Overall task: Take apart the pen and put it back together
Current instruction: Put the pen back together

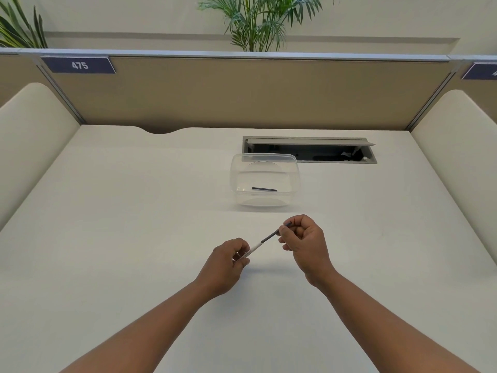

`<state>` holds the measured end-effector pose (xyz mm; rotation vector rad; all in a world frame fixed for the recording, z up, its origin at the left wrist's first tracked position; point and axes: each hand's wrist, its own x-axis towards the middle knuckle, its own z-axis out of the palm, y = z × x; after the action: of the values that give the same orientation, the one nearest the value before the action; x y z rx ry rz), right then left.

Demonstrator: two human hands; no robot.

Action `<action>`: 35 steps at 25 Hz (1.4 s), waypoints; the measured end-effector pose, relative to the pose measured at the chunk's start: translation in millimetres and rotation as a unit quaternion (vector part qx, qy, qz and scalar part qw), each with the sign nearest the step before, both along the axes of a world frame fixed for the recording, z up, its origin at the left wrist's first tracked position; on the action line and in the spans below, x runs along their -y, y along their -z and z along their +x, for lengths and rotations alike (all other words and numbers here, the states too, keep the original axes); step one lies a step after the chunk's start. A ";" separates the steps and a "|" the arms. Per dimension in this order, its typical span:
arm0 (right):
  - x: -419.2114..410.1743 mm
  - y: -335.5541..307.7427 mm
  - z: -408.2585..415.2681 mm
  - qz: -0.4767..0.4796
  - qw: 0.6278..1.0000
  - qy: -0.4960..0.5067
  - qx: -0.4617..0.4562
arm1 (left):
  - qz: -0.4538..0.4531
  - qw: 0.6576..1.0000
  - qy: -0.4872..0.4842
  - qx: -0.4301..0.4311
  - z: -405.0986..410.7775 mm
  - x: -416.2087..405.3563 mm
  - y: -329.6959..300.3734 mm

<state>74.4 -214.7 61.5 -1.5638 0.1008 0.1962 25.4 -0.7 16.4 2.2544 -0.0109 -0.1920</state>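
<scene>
A slim pen [262,241] with a white barrel and a dark front section is held in the air above the white desk [134,238], slanting up to the right. My left hand [228,262] pinches the white end. My right hand [304,243] grips the dark end between thumb and fingers. Behind the hands stands a clear plastic container [265,162], and a thin dark pen part [264,189] lies flat on its bottom.
An open cable hatch [309,150] is set into the desk behind the container. Tan partition panels and cream side screens enclose the desk. A label reading 475 hangs at the upper left, and plants stand behind the partition.
</scene>
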 end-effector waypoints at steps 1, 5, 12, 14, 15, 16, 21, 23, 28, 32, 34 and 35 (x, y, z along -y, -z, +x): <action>-0.3 0.1 -0.5 -0.004 1.000 -0.005 0.002 | -0.001 1.000 -0.001 0.000 -0.3 0.2 -0.3; -2.6 2.2 -2.2 -0.021 0.999 -0.027 0.014 | -0.012 1.000 -0.006 0.007 0.8 2.6 -1.7; 0.8 11.6 -7.0 -0.044 0.996 -0.078 0.018 | -0.069 0.996 -0.031 0.041 -0.4 5.7 -6.5; 5.4 18.9 -7.6 -0.073 0.995 -0.069 0.007 | -0.088 0.994 -0.040 0.052 -0.2 6.4 -8.5; 7.5 22.6 -7.7 -0.089 0.994 -0.058 0.001 | -0.095 0.993 -0.043 0.053 0.2 6.7 -9.4; 9.5 26.0 -7.7 -0.104 0.993 -0.046 -0.006 | -0.099 0.993 -0.047 0.054 0.5 7.1 -10.3; 23.0 43.4 -7.5 -0.179 0.983 0.003 -0.035 | -0.113 0.991 -0.061 0.043 -1.4 6.6 -10.8; 29.3 51.0 -9.0 -0.201 0.978 0.019 -0.045 | -0.111 0.991 -0.066 0.035 -2.4 5.5 -10.0; 45.7 68.9 -12.5 -0.267 0.961 0.041 -0.067 | -0.103 0.992 -0.076 0.012 -4.7 5.3 -9.3; 52.6 78.5 -13.3 -0.312 0.946 0.042 -0.081 | -0.101 0.992 -0.081 0.014 -7.8 5.3 -9.7; 53.7 81.8 -11.1 -0.348 0.933 0.041 -0.081 | -0.102 0.991 -0.081 0.013 -8.4 5.0 -9.5; 54.1 82.9 -9.9 -0.363 0.927 0.041 -0.082 | -0.103 0.991 -0.080 0.012 -8.6 5.2 -9.5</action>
<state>64.5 -268.8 -21.4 -2.2756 0.4070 0.2391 16.8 -5.8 25.9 2.0412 0.1324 -0.0741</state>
